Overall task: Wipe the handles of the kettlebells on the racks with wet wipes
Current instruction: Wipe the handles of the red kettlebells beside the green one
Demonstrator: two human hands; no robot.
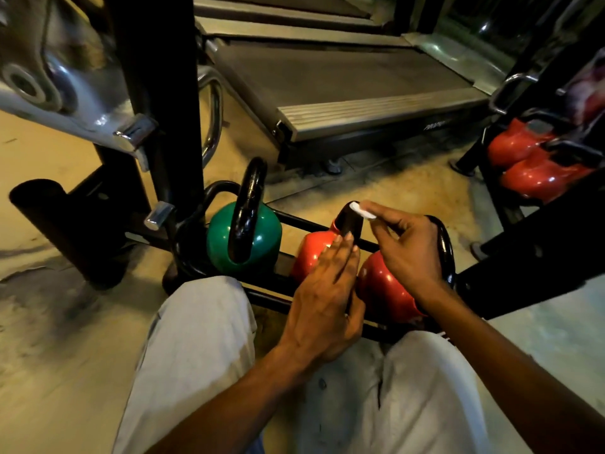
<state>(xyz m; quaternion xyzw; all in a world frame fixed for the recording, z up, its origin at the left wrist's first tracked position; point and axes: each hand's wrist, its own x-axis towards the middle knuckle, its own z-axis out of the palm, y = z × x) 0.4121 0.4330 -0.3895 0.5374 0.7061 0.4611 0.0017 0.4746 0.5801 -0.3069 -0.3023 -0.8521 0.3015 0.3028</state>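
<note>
knees, hands, green kettlebell, treadmill

floor: worn beige concrete | treadmill behind | light: dim, warm

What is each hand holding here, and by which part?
The right hand pinches a white wet wipe by its near edge against the kettlebell handle. The left hand lies flat with straight fingers, holding nothing.

Low rack: green kettlebell, 2 red kettlebells.
</note>
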